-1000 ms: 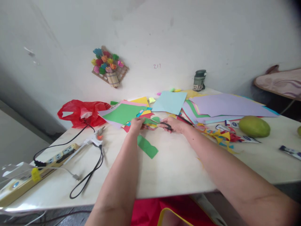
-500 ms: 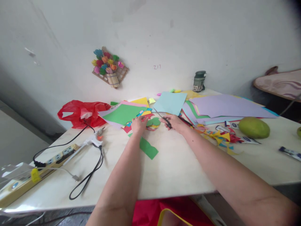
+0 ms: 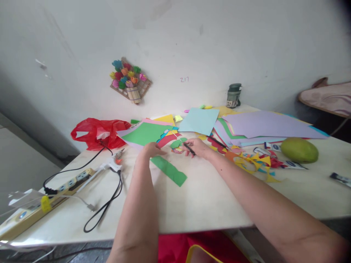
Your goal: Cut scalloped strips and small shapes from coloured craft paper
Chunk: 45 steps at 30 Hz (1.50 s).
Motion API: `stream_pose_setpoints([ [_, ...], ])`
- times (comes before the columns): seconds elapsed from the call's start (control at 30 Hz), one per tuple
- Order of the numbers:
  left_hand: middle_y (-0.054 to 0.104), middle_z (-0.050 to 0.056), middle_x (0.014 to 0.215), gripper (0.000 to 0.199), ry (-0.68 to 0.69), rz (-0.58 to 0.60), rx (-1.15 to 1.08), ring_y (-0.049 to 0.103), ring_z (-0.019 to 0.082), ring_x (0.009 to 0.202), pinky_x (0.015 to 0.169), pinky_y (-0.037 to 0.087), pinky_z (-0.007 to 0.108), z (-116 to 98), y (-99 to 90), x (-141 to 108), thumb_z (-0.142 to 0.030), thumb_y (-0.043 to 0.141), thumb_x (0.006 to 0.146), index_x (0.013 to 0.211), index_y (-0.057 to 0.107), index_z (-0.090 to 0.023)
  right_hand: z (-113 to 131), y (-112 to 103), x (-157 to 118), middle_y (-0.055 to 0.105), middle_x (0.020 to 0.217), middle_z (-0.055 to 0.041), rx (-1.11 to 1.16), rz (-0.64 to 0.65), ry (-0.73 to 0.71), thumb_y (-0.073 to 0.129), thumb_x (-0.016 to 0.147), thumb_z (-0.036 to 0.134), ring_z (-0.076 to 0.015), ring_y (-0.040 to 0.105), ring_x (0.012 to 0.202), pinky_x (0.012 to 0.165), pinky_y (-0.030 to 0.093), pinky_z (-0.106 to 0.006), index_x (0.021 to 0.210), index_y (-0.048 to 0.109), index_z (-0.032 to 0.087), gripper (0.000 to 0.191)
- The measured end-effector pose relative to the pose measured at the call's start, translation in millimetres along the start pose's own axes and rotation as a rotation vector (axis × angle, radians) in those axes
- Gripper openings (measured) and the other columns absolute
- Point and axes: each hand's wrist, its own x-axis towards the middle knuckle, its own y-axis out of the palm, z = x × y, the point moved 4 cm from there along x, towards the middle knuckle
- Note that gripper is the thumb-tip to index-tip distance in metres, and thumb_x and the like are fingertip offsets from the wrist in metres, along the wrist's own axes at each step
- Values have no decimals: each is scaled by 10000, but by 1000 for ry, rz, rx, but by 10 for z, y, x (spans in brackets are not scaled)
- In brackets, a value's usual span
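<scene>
My right hand [image 3: 197, 148] grips a pair of scissors [image 3: 189, 148] with black handles, the blades pointing up and left over cut paper. Beneath the blades lies a green paper cutout [image 3: 178, 144] with scalloped edges. My left hand [image 3: 152, 149] rests low over the table, thumb and fingers apart, holding nothing that shows. Just in front of it a green paper strip [image 3: 171, 171] with one wavy edge lies flat. A red curved paper piece [image 3: 168, 139] and a blue cutout [image 3: 163, 134] lie beyond my left hand.
Coloured sheets [image 3: 263, 124] are stacked back right, with a light blue sheet [image 3: 199, 120] beside them. Yellow scraps [image 3: 251, 162], glue tubes [image 3: 293, 165] and a green fruit [image 3: 299, 149] sit right. A red plastic bag [image 3: 101, 133], glue gun [image 3: 115, 160] and power strip [image 3: 55, 197] are left.
My left hand has moved left and towards me, off the cut pieces, uncovering more of the red piece and green strip. My right hand has shifted slightly left with the scissors.
</scene>
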Motion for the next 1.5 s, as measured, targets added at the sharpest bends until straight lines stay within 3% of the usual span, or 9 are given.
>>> stream_pose_setpoints([
  [0.17,653,-5,671,308,84,53,-3,605,194,681,578,423,241,0,-73,-63,-166,819,396,618,611,-211,-22,10,-2,627,490,26,-24,-4,11,759,750,263,-44,446,313,332,351,-152,837,687,131,173],
  [0.47,570,-16,520,271,47,159,3,565,175,531,533,429,255,-54,24,-97,-89,732,444,669,630,-202,27,19,-42,610,461,38,3,-24,7,765,741,243,-46,447,314,326,355,-149,813,678,137,154],
  [0.63,670,13,739,308,140,82,-43,630,192,724,588,459,217,-47,-39,-75,-130,779,425,690,645,-209,6,29,-24,613,461,40,-9,-37,11,779,719,236,-47,443,309,313,338,-146,847,688,144,181],
  [0.73,684,19,850,333,176,95,-12,629,202,815,603,458,202,-68,-37,-77,-115,781,402,694,655,-215,-7,45,-10,619,470,35,-29,-28,-6,792,702,260,-50,451,312,314,353,-150,840,696,149,202],
  [0.93,652,35,806,291,94,117,16,579,164,633,538,424,233,-90,39,-72,-54,716,427,672,651,-197,-56,46,27,626,486,22,-22,-41,-6,782,706,257,-71,500,349,330,400,-163,831,704,149,182],
  [1.0,645,33,791,277,124,153,-63,566,152,608,544,425,242,-73,57,-78,-71,715,454,700,665,-189,-64,43,34,622,480,20,-15,-52,-3,764,723,235,-77,501,356,329,402,-168,836,702,145,157],
  [1.23,643,17,803,336,390,218,-735,576,122,691,657,451,244,-117,1,-158,-202,790,540,843,651,-160,33,7,-2,645,568,9,115,-118,18,777,684,183,-91,562,464,396,414,-176,811,689,150,159],
  [1.37,630,-7,750,383,408,183,-903,582,108,666,652,460,235,-134,-8,-161,-210,832,532,860,640,-157,73,-74,-33,670,660,20,188,-160,20,793,631,168,-97,597,562,519,451,-197,839,660,166,246],
  [1.5,647,-8,719,410,362,87,-1020,598,107,622,610,475,226,-70,-3,-98,-205,863,499,839,641,-154,50,-137,-24,595,579,63,165,-148,6,804,559,183,-111,571,559,509,410,-210,801,640,179,292],
])
